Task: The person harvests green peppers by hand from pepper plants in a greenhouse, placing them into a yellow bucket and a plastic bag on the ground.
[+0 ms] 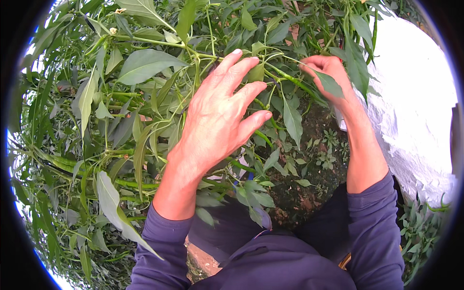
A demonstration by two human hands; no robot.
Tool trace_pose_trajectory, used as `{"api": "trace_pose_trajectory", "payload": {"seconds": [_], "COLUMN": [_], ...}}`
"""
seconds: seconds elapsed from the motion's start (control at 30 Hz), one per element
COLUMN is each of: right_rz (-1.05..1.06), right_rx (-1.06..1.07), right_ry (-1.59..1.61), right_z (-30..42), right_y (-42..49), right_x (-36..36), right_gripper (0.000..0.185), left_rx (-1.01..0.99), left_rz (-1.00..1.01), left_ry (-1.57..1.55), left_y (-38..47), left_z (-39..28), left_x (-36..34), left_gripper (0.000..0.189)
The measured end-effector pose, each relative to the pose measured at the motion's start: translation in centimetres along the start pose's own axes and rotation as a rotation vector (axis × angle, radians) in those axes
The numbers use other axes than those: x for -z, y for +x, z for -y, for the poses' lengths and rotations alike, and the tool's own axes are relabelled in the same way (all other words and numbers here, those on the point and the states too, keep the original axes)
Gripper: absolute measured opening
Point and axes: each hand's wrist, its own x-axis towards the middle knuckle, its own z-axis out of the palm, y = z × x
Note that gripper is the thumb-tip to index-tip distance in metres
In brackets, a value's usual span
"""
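Observation:
My left hand (pixel 224 105) is spread palm down over a chilli pepper plant, fingers apart and reaching among its stems (pixel 159 41). A long green chilli pepper (pixel 295 81) hangs just right of its fingertips, partly behind a leaf (pixel 330 84). Below the left thumb hangs another green chilli pepper (pixel 264 137). My right hand (pixel 328 74) is at the plant's right side with its fingers curled inward. It is slightly blurred, and leaves cover part of it, so whether it grips anything is hidden. More chilli peppers (pixel 374 34) hang above and right of it.
A large white sheet or sack (pixel 413 90) bulges along the right side, close to my right forearm. Bare soil with small weeds (pixel 328 159) lies between the plant and my knees. Dense pepper foliage (pixel 65 108) fills the left. Several small whitish flowers (pixel 120 11) grow at upper left.

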Motion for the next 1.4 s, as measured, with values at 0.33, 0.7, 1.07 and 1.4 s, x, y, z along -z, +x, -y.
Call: {"api": "trace_pose_trajectory", "payload": {"seconds": [0.33, 0.7, 1.07, 1.4], "right_rz": [0.012, -0.026, -0.159, -0.489], "right_rx": [0.021, 0.173, 0.212, 0.034], "right_ry": [0.092, -0.116, -0.261, -0.016], "right_z": [1.5, 0.7, 3.1, 3.6], "right_y": [-3.9, -2.8, -5.5, -6.1], "right_x": [-6.4, -5.5, 1.3, 12.3], "right_gripper": [0.051, 0.040, 0.024, 0.020], "left_rx": [0.118, 0.514, 0.655, 0.615], "left_rz": [0.088, -0.034, 0.064, 0.088], "left_ry": [-0.069, -0.622, -1.278, -1.555], "left_y": [3.4, 19.4, 24.9, 23.5], "left_z": [-6.5, -7.9, -5.2, -6.8], "left_x": [4.4, -7.6, -13.9, -10.1], "left_gripper": [0.052, 0.081, 0.032, 0.030]}}
